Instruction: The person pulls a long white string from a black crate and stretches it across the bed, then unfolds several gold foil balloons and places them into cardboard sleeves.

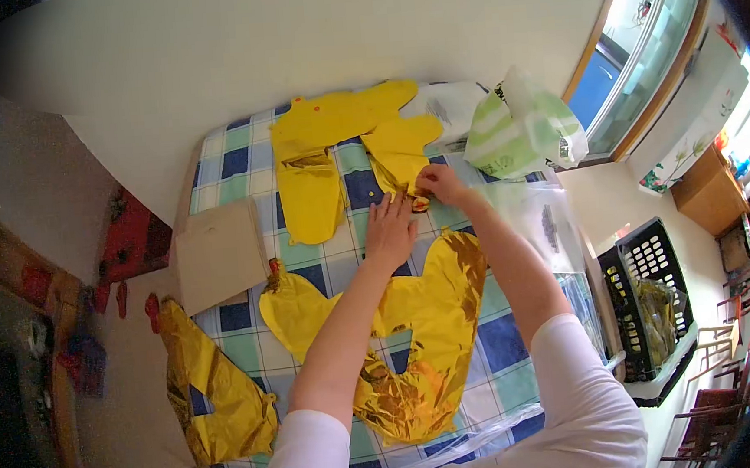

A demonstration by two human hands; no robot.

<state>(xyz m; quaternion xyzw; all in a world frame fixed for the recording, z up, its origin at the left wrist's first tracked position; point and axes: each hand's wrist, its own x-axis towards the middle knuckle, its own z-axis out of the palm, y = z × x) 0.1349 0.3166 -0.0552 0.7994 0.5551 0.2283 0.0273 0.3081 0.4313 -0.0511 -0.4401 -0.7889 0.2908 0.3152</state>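
My left hand [390, 233] lies palm down on the checked cloth, fingers stretched out, its tips by the lower end of a flat yellow foil balloon [404, 152]. Just beyond and to the right, my right hand [443, 184] is closed, with its fingertips pinched at that balloon's lower edge; what sits between them is hidden. Below the right fingertips is a small round red and yellow item [421, 205], too small to name. Nearer me, under my forearms, spreads a shiny gold foil balloon [450, 316]. Another gold foil piece [221, 401] hangs toward the left edge.
The checked tablecloth [509, 342] covers the table, which meets a white wall. A brown cardboard sheet [220, 253] lies left. A green and white plastic bag [516, 133] stands at the back right, with clear plastic packaging [531, 223] below it. A black crate [649, 293] stands right.
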